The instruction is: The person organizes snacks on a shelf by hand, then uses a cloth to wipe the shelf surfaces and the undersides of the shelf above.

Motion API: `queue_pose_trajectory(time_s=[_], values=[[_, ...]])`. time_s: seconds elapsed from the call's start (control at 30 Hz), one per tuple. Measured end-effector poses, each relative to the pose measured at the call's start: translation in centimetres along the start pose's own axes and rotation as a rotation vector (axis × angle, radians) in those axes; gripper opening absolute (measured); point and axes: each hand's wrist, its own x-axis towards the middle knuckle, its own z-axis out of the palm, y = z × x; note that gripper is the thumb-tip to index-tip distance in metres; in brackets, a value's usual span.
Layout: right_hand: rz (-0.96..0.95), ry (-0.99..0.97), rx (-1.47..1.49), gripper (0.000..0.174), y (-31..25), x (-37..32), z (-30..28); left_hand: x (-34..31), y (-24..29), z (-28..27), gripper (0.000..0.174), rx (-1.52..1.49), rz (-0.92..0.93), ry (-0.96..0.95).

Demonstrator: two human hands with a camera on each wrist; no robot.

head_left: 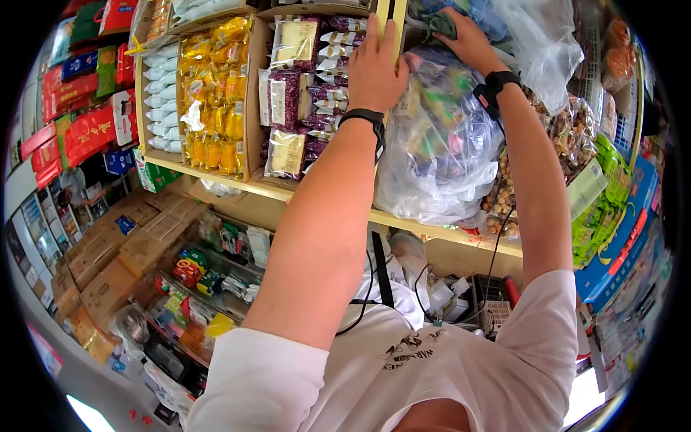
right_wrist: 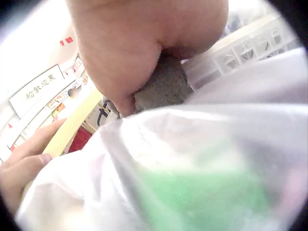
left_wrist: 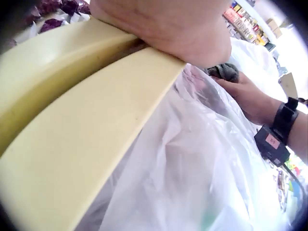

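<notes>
Reaches up into the shelving with both arms. Hooks the left hand (head_left: pixel 374 68) over the edge of a yellow divider (left_wrist: pixel 82 134) at upper centre of the head view, fingers on one side and thumb on the other. Looks rigid and fixed, fit to brace against.

Just right of that, at the top edge of the frame, clenches the right hand (head_left: pixel 468 43) round a dark grey cloth (head_left: pixel 440 25), wadded against the top of a clear plastic bag (head_left: pixel 439 151). Should handle as soft, light and limp, with nothing to break. Best taken as a wad in the whole fist, not by a corner.

Shows at upper left an open cardboard box (head_left: pixel 253 108) packed with yellow packets (head_left: pixel 216 93). Next right, stacks purple and gold packets (head_left: pixel 295 93) up to the divider.

Right of centre, sets the clear bag on the wooden shelf (head_left: pixel 216 180), bulging with mixed colourful packets. Looks like thin, slippery film, likely to sag or slide if pulled by the skin, so better gathered at the neck or supported from below.

Further right, holds a bag of brown nuts (head_left: pixel 504 194), or something like them, and a thin white bag (head_left: pixel 540 43) above it.
</notes>
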Motion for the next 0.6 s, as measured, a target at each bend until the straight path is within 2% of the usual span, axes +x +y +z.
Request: queue_pose_trajectory(time_s=[0.07, 0.1, 0.17, 0.23, 0.3, 0.33, 0.37, 0.43, 0.5, 0.57, 0.6], values=[[-0.016, -0.018, 0.135, 0.039, 0.2, 0.1, -0.2, 0.0, 0.0, -0.3, 0.065, -0.009, -0.011, -0.021], [0.001, -0.01, 0.116, 0.039, 0.5, 0.0, -0.3, 0.0, 0.1, -0.3, 0.065, -0.016, -0.037, -0.047], [0.089, -0.126, 0.155, 0.038, 0.6, 0.1, -0.5, 0.1, 0.1, 0.1, 0.065, -0.046, -0.005, -0.016], [0.087, -0.136, 0.158, 0.037, 1.2, -0.6, -1.2, -0.1, -0.1, 0.2, 0.064, -0.026, 0.0, 0.004], [0.204, -0.175, 0.46, 0.04, 2.2, -1.8, -2.1, -0.1, -0.1, 0.2, 0.063, -0.041, 0.016, 0.011], [0.312, -0.084, 0.316, 0.048, 1.2, -2.7, -3.5, -0.1, -0.1, 0.2, 0.063, -0.033, 0.005, -0.007], [0.316, -0.083, 0.307, 0.048, 2.2, -3.4, -3.5, -0.2, -0.1, 0.2, 0.063, -0.023, -0.01, -0.022], [0.363, 0.075, 0.161, 0.056, 3.6, -4.6, -3.7, -0.1, 0.0, 0.1, 0.062, -0.014, -0.002, 0.001], [0.339, 0.037, 0.122, 0.056, 3.8, -4.7, -3.8, 0.0, 0.3, -0.2, 0.065, -0.059, -0.091, -0.122], [0.07, -0.039, 0.028, 0.055, 1.5, -3.7, -4.0, -0.1, 0.1, 0.0, 0.065, -0.059, -0.082, -0.112], [0.079, -0.067, 0.009, 0.045, 0.4, -3.0, -3.9, -0.1, 0.1, 0.0, 0.065, -0.057, -0.08, -0.109]])
